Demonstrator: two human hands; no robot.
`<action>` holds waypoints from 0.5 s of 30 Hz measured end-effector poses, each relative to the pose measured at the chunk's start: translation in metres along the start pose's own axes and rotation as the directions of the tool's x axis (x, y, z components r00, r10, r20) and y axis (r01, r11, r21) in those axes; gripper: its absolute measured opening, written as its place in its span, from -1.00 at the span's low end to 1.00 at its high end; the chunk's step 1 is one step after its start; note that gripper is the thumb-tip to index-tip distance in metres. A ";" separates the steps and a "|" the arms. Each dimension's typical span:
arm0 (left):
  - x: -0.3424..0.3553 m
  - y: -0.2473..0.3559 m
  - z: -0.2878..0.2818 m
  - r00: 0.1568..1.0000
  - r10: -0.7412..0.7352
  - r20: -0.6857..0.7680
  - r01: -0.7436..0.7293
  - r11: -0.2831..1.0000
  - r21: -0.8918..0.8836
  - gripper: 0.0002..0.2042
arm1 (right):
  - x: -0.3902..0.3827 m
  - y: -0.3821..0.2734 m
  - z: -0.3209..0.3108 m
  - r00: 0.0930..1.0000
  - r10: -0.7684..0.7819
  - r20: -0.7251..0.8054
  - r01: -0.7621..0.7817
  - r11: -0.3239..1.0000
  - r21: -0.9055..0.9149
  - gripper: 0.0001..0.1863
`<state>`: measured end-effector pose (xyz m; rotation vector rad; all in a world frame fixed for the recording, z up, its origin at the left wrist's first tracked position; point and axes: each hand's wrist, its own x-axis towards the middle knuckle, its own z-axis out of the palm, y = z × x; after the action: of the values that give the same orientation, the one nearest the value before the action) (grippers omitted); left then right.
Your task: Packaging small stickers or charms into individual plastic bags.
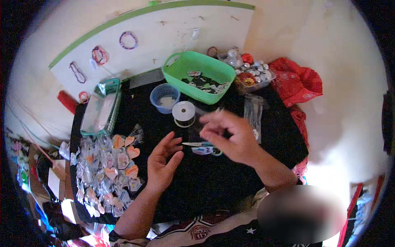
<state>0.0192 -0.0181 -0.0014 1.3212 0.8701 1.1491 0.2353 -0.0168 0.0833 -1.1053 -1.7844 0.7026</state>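
My left hand (164, 162) hovers over the black-covered table with its fingers apart and nothing visible in them. To its right, my right hand (230, 133) is raised, fingers curled toward the thumb; the tips are blurred, and whatever they pinch cannot be made out. Between and below the hands lie scissors (197, 144), partly hidden by the right hand, beside a small printed cutout (202, 150). A white-topped spool (184, 110) stands just beyond the hands. Behind it is a translucent blue tub (164, 97) with pale pieces inside.
A green basket (197, 92) holds printed cutouts. At left are a teal basket (116, 108) and many bagged heart-shaped tags (110, 164). A box of silver and red baubles (257, 74), a red bag (294, 82) and clear plastic sleeves (253, 111) are at right.
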 end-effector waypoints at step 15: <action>-0.001 -0.004 0.001 0.998 -0.002 0.059 -0.002 0.998 0.061 -0.43 | -0.026 0.104 -0.126 0.869 0.208 -0.449 -0.319 0.930 -0.186 -0.23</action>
<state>0.0204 -0.0191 -0.0050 1.3983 0.8682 1.0852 0.3946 0.0072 0.0440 -1.5690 -1.3830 0.3523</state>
